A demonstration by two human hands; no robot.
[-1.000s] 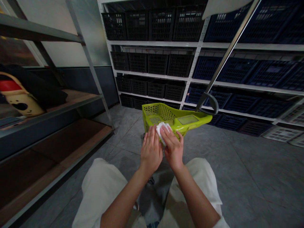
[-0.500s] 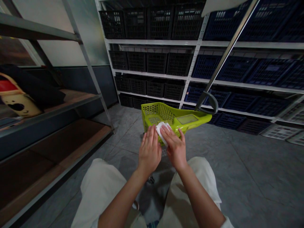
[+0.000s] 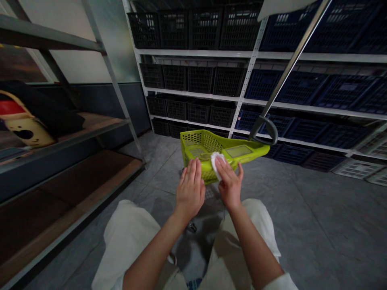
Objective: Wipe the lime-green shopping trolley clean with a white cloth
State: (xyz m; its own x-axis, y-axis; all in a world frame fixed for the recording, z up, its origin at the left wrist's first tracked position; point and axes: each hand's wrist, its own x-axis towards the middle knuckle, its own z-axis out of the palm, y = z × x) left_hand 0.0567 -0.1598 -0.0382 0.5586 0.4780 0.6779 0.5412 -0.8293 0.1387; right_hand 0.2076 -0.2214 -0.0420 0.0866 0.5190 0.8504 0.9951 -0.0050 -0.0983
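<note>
A lime-green plastic basket [image 3: 187,153], with lattice walls and a long tapering right end, stands in front of me. My left hand [image 3: 190,187] lies against its near left side, fingers stretched out and together. In my right hand [image 3: 230,183] is a folded white cloth [image 3: 216,161], pressed onto the basket's near rim beside a pale rectangular panel [image 3: 238,151]. The fingertips of that hand lie flat over the cloth, and the thumb is partly hidden. At the basket's right end a grey loop [image 3: 270,131] joins a slanting metal pole [image 3: 290,64].
White shelving [image 3: 193,52] with black crates [image 3: 199,79] and blue crates [image 3: 266,85] spans the back. A metal rack [image 3: 111,125] on my left holds a yellow-and-red bag [image 3: 30,131] and dark fabric. White crates [image 3: 356,167] sit low at right. My knees flank the grey floor.
My right hand and the white cloth have slid to the right along the basket's rim, toward the pale panel. My left hand stays nearly where it was.
</note>
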